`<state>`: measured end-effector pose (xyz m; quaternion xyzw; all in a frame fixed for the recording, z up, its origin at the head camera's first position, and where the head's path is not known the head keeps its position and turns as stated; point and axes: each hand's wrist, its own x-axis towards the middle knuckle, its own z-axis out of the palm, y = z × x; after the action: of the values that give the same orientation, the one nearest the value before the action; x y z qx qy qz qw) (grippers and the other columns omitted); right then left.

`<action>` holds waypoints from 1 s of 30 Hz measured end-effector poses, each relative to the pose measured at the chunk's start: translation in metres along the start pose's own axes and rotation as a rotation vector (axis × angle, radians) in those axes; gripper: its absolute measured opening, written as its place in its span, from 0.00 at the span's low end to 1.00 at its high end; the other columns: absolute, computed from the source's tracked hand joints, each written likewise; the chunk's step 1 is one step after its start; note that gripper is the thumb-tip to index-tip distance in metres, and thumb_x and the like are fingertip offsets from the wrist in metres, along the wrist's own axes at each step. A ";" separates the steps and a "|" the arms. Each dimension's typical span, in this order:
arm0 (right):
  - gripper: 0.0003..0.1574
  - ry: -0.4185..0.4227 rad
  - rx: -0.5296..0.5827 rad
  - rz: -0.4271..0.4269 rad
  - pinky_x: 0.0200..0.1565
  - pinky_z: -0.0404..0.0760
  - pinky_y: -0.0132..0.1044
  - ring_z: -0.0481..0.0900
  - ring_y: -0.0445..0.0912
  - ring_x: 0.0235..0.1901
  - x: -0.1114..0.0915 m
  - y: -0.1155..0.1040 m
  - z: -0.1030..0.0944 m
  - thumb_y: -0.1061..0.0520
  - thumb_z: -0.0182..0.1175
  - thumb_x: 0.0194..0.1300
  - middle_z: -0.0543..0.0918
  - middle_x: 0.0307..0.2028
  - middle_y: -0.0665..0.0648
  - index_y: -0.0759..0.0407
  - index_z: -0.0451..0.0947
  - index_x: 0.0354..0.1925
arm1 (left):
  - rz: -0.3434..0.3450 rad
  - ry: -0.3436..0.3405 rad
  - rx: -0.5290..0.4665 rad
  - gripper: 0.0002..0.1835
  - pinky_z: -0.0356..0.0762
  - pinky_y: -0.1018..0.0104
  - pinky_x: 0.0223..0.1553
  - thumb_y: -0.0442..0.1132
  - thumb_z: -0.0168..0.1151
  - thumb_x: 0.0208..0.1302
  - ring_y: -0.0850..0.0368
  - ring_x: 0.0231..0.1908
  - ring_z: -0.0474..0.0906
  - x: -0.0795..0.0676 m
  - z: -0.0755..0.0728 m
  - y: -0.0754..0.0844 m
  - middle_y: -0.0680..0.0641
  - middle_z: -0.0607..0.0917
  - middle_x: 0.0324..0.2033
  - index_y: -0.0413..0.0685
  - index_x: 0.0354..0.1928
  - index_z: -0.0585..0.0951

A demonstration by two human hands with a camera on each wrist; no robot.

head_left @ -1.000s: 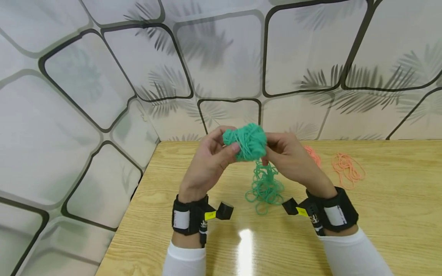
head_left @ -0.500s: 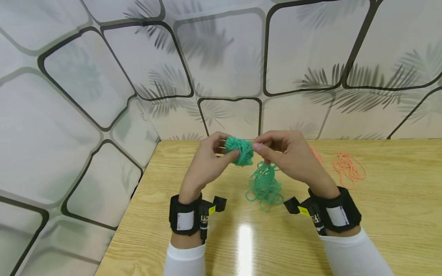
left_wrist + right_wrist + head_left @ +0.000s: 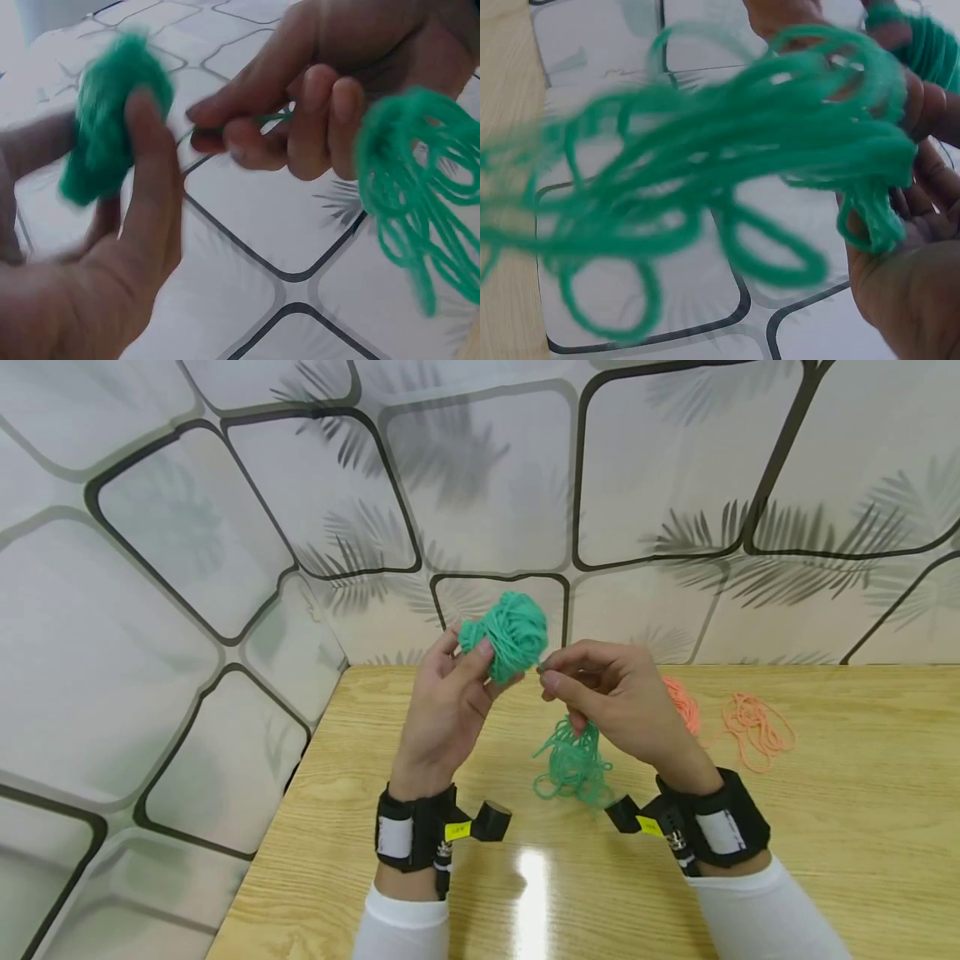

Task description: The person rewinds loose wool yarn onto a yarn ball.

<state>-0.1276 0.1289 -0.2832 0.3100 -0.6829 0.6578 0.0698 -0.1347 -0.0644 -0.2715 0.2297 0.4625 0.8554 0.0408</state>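
Observation:
My left hand (image 3: 446,702) grips a ball of green yarn (image 3: 513,635) between thumb and fingers, raised above the table. To its right, my right hand (image 3: 618,697) pinches a strand of green yarn (image 3: 274,117) between thumb and forefinger; the strand runs across to the ball in the left wrist view. A loose bundle of looped green yarn (image 3: 576,764) hangs beneath the right hand's lower fingers. In the right wrist view those loops (image 3: 727,150) look blurred and spread across the frame, hiding part of the hand.
At the back right of the wooden table (image 3: 360,718) lie a bundle of orange yarn (image 3: 681,703), partly behind the right hand, and a loose tangle of orange yarn (image 3: 756,727). A patterned wall covering (image 3: 495,485) rises behind the table and along its left side.
The green yarn ball dipped and turned half a second ago, and is now higher and tilted upward in the left hand. The right hand stays near it while the hanging loops shift slightly.

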 end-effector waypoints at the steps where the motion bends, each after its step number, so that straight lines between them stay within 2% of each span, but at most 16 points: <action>1: 0.06 0.013 -0.027 -0.001 0.16 0.72 0.40 0.70 0.47 0.14 0.000 0.001 0.001 0.62 0.57 0.62 0.78 0.29 0.60 0.59 0.78 0.39 | 0.048 0.083 0.028 0.20 0.71 0.55 0.50 0.40 0.58 0.62 0.54 0.43 0.76 0.002 0.001 -0.001 0.42 0.77 0.45 0.39 0.52 0.67; 3: 0.06 0.040 -0.075 -0.009 0.17 0.73 0.40 0.70 0.47 0.14 0.001 0.001 0.003 0.61 0.58 0.61 0.78 0.29 0.58 0.58 0.79 0.39 | 0.126 0.231 0.128 0.21 0.70 0.52 0.51 0.40 0.60 0.61 0.51 0.45 0.76 0.004 0.001 -0.004 0.40 0.76 0.46 0.38 0.52 0.67; 5: 0.06 0.064 -0.104 -0.020 0.17 0.73 0.40 0.72 0.47 0.15 0.000 0.001 0.003 0.61 0.59 0.60 0.78 0.29 0.58 0.57 0.79 0.38 | 0.162 0.343 0.308 0.20 0.72 0.53 0.49 0.39 0.61 0.60 0.49 0.44 0.76 0.005 -0.001 -0.007 0.39 0.75 0.45 0.38 0.51 0.67; 7: 0.07 0.091 -0.121 -0.038 0.18 0.73 0.40 0.72 0.48 0.15 0.000 0.000 0.001 0.61 0.60 0.59 0.78 0.28 0.58 0.57 0.79 0.38 | 0.133 0.368 0.516 0.19 0.74 0.57 0.46 0.38 0.61 0.60 0.49 0.44 0.75 0.004 -0.004 -0.008 0.40 0.75 0.44 0.39 0.50 0.68; 9: 0.07 0.127 -0.133 -0.059 0.18 0.73 0.38 0.72 0.47 0.17 -0.001 -0.001 -0.001 0.62 0.61 0.58 0.79 0.28 0.59 0.57 0.79 0.38 | 0.057 0.304 0.708 0.17 0.76 0.60 0.42 0.38 0.61 0.59 0.50 0.42 0.75 0.002 -0.007 -0.007 0.43 0.75 0.43 0.42 0.49 0.70; 11: 0.07 0.172 -0.136 -0.078 0.19 0.72 0.37 0.72 0.47 0.19 -0.001 -0.002 -0.005 0.63 0.61 0.57 0.79 0.28 0.59 0.58 0.79 0.38 | -0.046 0.148 0.820 0.16 0.76 0.61 0.39 0.40 0.61 0.59 0.51 0.41 0.75 -0.001 -0.008 -0.004 0.46 0.76 0.42 0.46 0.48 0.72; 12: 0.07 0.192 -0.131 -0.087 0.20 0.72 0.37 0.72 0.47 0.19 -0.001 -0.003 -0.006 0.64 0.61 0.57 0.79 0.28 0.60 0.59 0.79 0.37 | -0.104 0.046 0.828 0.15 0.76 0.60 0.38 0.41 0.61 0.59 0.52 0.40 0.75 -0.003 -0.009 -0.002 0.47 0.77 0.41 0.48 0.48 0.73; 14: 0.06 0.214 -0.120 -0.092 0.23 0.73 0.37 0.73 0.48 0.22 -0.001 -0.003 -0.008 0.64 0.62 0.56 0.79 0.30 0.61 0.60 0.79 0.36 | -0.202 -0.149 0.776 0.15 0.76 0.57 0.38 0.44 0.60 0.60 0.51 0.38 0.76 -0.005 -0.009 0.002 0.46 0.78 0.37 0.49 0.47 0.73; 16: 0.06 0.208 -0.098 -0.083 0.28 0.74 0.39 0.75 0.49 0.26 -0.001 -0.004 -0.009 0.64 0.62 0.56 0.80 0.31 0.61 0.60 0.79 0.35 | -0.258 -0.301 0.666 0.15 0.74 0.55 0.39 0.44 0.60 0.61 0.49 0.35 0.76 -0.006 -0.010 0.005 0.44 0.78 0.33 0.47 0.48 0.73; 18: 0.06 0.171 -0.073 -0.072 0.32 0.74 0.40 0.76 0.50 0.29 -0.001 -0.005 -0.009 0.64 0.62 0.56 0.80 0.31 0.61 0.60 0.79 0.35 | -0.269 -0.398 0.537 0.15 0.74 0.55 0.38 0.43 0.59 0.62 0.49 0.33 0.76 -0.007 -0.010 0.007 0.42 0.77 0.30 0.44 0.48 0.72; 21: 0.06 0.092 -0.024 -0.062 0.31 0.74 0.40 0.76 0.50 0.29 -0.002 -0.006 -0.008 0.66 0.61 0.57 0.79 0.31 0.61 0.61 0.79 0.35 | -0.245 -0.460 0.326 0.16 0.74 0.59 0.38 0.41 0.59 0.62 0.53 0.32 0.75 -0.008 -0.011 0.008 0.44 0.77 0.31 0.41 0.48 0.71; 23: 0.07 0.041 0.018 -0.057 0.26 0.74 0.39 0.76 0.49 0.26 -0.003 -0.007 -0.006 0.67 0.59 0.58 0.79 0.31 0.61 0.62 0.78 0.37 | -0.231 -0.458 0.186 0.17 0.74 0.63 0.38 0.41 0.59 0.61 0.56 0.33 0.75 -0.009 -0.011 0.009 0.46 0.78 0.32 0.41 0.48 0.70; 25: 0.07 0.006 0.056 -0.049 0.23 0.73 0.39 0.74 0.49 0.23 -0.003 -0.007 -0.004 0.68 0.58 0.58 0.78 0.31 0.62 0.63 0.77 0.38 | -0.210 -0.408 0.063 0.18 0.73 0.66 0.39 0.41 0.59 0.61 0.58 0.35 0.75 -0.009 -0.009 0.008 0.47 0.78 0.35 0.41 0.49 0.69; 28: 0.07 -0.004 0.046 -0.029 0.21 0.73 0.39 0.73 0.48 0.21 -0.003 -0.007 0.000 0.66 0.58 0.59 0.78 0.30 0.61 0.62 0.77 0.38 | -0.123 -0.243 -0.009 0.19 0.73 0.66 0.41 0.40 0.59 0.61 0.58 0.38 0.75 -0.006 -0.003 0.007 0.46 0.77 0.39 0.41 0.51 0.68; 30: 0.06 0.003 0.012 -0.015 0.21 0.72 0.38 0.72 0.48 0.21 -0.003 -0.007 0.001 0.64 0.59 0.60 0.78 0.29 0.60 0.60 0.77 0.38 | -0.040 -0.094 0.032 0.19 0.73 0.63 0.43 0.39 0.59 0.62 0.57 0.41 0.76 -0.004 0.000 0.004 0.44 0.77 0.41 0.41 0.51 0.67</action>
<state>-0.1215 0.1288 -0.2786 0.3146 -0.6763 0.6619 0.0740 -0.1303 -0.0676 -0.2692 0.2610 0.4782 0.8352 0.0757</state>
